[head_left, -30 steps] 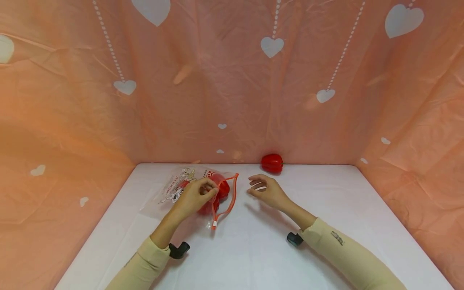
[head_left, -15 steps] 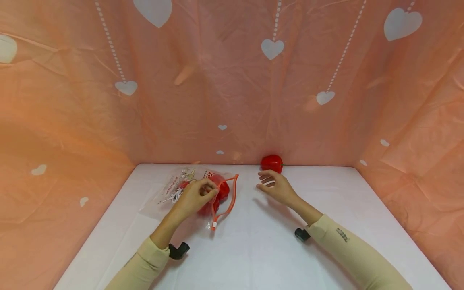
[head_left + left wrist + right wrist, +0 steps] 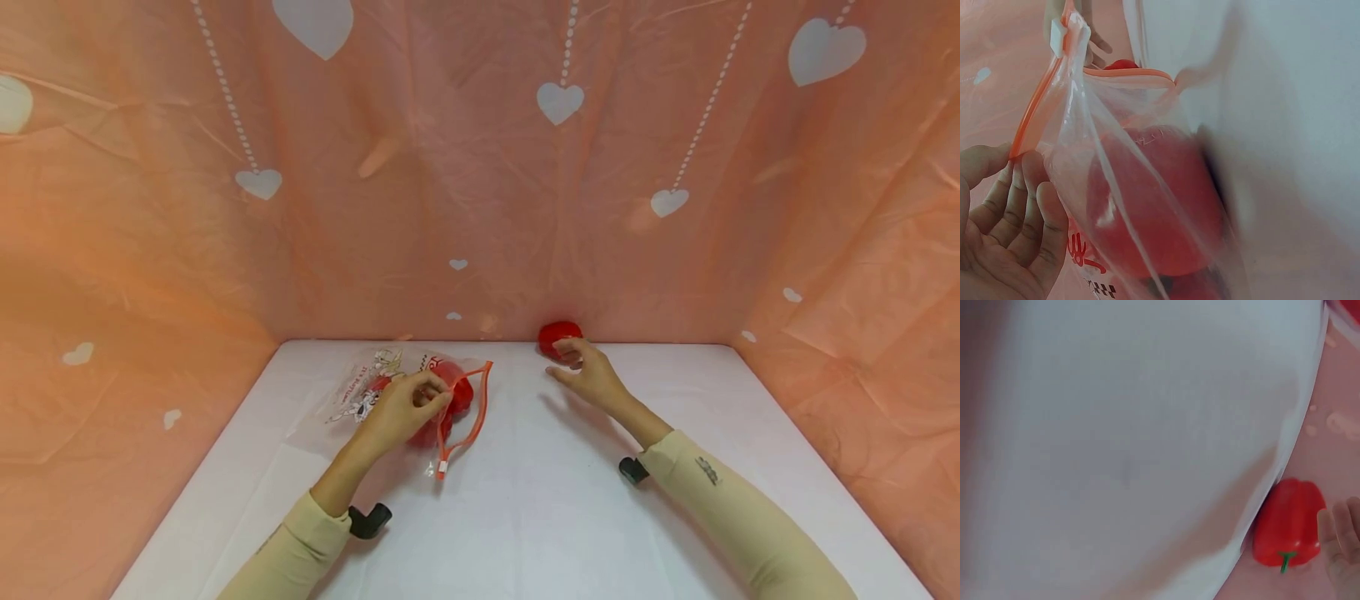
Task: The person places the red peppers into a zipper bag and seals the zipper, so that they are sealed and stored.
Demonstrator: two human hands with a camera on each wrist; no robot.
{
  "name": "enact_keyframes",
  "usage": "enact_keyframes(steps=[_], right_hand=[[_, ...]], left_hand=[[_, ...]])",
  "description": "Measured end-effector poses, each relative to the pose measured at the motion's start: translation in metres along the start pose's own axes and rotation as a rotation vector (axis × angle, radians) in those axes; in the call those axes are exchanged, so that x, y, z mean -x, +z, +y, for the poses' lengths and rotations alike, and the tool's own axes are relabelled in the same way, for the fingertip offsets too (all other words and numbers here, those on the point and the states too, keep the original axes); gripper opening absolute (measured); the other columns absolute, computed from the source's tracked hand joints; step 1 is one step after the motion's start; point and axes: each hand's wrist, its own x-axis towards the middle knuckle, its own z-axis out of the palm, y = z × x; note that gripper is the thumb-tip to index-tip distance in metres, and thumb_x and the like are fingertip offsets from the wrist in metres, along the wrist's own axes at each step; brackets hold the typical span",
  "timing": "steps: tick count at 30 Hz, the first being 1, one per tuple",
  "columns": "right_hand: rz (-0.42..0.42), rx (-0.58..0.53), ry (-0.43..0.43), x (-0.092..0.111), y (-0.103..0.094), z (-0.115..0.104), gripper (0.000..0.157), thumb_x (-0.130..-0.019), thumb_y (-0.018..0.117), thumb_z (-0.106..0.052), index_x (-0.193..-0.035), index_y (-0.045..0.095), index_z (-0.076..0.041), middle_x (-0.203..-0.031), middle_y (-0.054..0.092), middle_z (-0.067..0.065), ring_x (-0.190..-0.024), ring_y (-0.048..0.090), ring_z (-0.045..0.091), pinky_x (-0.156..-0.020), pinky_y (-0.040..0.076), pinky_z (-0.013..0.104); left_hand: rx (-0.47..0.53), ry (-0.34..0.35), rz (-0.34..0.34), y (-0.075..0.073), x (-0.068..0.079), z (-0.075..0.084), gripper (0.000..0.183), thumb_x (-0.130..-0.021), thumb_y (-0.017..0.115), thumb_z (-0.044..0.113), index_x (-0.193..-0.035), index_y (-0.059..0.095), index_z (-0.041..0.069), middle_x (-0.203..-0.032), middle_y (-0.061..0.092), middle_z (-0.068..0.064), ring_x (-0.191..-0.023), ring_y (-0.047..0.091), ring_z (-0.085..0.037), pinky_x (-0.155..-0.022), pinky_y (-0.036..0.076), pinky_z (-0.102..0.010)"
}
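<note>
My left hand [image 3: 405, 408] pinches the orange rim of a clear zip bag [image 3: 1135, 106] between thumb and fingers, so its mouth gapes. Inside the bag lie red bell peppers [image 3: 1154, 200], seen through the plastic; their exact count is hard to tell. A white slider [image 3: 1058, 37] sits on the zip. At the back edge of the table a loose red bell pepper [image 3: 1290, 525] with a green stem lies on its side. My right hand [image 3: 596, 379] is just in front of it, fingers apart and loosely bent, holding nothing; whether a fingertip touches the pepper cannot be told.
A white-covered table [image 3: 517, 517] carries everything. Orange cloth [image 3: 480, 167] with white hearts rises behind it and on both sides. Dark wrist-camera mounts [image 3: 371, 521] hang at both wrists.
My right hand has moved right and away from me, from beside the bag's mouth to the loose bell pepper. My left hand has stayed on the bag's rim.
</note>
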Motion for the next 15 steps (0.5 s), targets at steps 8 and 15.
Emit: enact_keyframes(steps=[8,15], right_hand=[[0.045,0.066,0.013,-0.011,-0.010,0.010,0.047,-0.092,0.083,-0.004,-0.130,0.062,0.012,-0.129,0.063,0.033,-0.119,0.061,0.050,-0.096,0.057,0.062],[0.061,0.068,0.080,-0.017,-0.018,0.019,0.051,-0.095,0.081,-0.007,-0.137,0.058,0.010,-0.135,0.060,0.031,-0.125,0.061,0.049,-0.102,0.054,0.062]], left_hand=[[0.016,0.019,0.002,0.000,-0.001,0.001,0.007,-0.099,0.079,0.016,-0.103,0.075,0.012,-0.086,0.072,0.003,-0.082,0.061,-0.016,-0.070,0.051,-0.028],[0.029,0.017,-0.002,-0.001,-0.001,0.001,0.005,-0.100,0.078,0.013,-0.103,0.075,0.012,-0.087,0.073,0.002,-0.079,0.063,-0.015,-0.070,0.053,-0.027]])
